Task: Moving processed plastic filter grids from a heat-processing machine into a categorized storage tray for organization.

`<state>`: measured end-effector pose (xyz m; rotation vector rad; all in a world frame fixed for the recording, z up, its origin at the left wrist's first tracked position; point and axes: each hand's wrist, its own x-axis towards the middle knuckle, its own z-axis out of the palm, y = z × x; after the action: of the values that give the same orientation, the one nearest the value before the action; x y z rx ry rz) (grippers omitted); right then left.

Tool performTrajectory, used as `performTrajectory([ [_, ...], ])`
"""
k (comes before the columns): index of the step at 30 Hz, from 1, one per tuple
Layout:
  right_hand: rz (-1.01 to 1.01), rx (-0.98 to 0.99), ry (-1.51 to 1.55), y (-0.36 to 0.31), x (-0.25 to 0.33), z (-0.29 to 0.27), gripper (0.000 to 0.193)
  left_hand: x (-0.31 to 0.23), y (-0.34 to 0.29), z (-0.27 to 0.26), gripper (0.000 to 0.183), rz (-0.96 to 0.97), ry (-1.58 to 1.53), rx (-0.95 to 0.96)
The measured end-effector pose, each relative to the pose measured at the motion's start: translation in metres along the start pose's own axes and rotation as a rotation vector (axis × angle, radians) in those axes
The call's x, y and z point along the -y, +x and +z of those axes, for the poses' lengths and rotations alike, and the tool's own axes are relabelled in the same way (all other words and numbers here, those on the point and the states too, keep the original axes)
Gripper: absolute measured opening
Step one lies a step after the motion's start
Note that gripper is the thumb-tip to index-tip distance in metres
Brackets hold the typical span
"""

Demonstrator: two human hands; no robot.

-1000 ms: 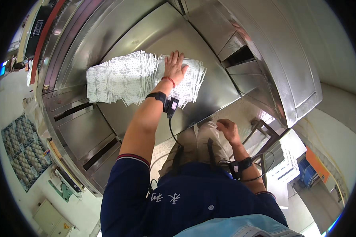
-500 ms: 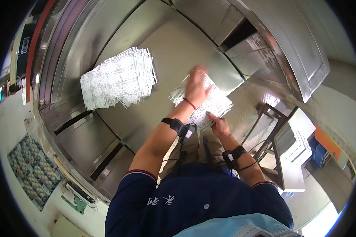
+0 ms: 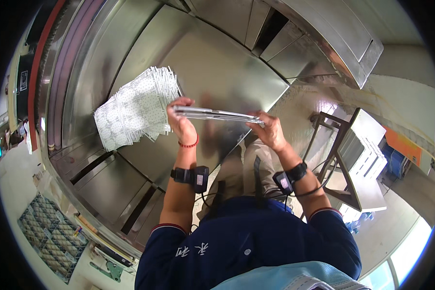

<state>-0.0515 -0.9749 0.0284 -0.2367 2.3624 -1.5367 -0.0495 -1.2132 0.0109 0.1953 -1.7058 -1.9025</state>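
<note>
A thin stack of white printed sheets [image 3: 217,114] is held up edge-on above the metal table [image 3: 222,58], near its front edge. My left hand [image 3: 181,124] is closed on the stack's left end. Its right end is gripped by my right hand [image 3: 270,131], thumb and fingers pinching the edge. To the left lies a larger spread pile of white dotted sheets [image 3: 133,112], its layers fanned and uneven, just beyond my left hand. The faces of the held sheets are mostly hidden at this angle.
On the right stands a dark-framed rack [image 3: 345,164] beside more stacked white sheets [image 3: 367,152]. A metal machine housing [image 3: 338,29] rises at the far right. Rollers and a red bar [image 3: 38,63] border the left side. Slots [image 3: 94,164] cut the table's near left part.
The smaller stack was lying flat at the table edge with my left hand across it; now both hands hold it raised and turned on edge. My left hand has moved left.
</note>
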Motion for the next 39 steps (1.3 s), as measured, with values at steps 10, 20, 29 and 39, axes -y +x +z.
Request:
performTrajectory([
  [10, -0.387, 0.158, 0.113, 0.013, -0.01, 0.034, 0.03, -0.011, -0.04, -0.039, 0.05, 0.056, 0.216, -0.168],
  [20, -0.264, 0.158, 0.057, 0.015, -0.016, 0.046, 0.051, -0.004, -0.041, -0.038, 0.059, -0.001, 0.295, -0.089],
  [29, -0.085, -0.111, 0.185, 0.021, -0.046, 0.061, 0.041, 0.024, -0.027, -0.011, 0.052, 0.05, 0.051, 0.121],
  [39, 0.169, -0.036, 0.051, -0.044, 0.012, -0.072, 0.056, -0.073, -0.031, 0.055, 0.035, -0.303, 0.106, 0.67],
])
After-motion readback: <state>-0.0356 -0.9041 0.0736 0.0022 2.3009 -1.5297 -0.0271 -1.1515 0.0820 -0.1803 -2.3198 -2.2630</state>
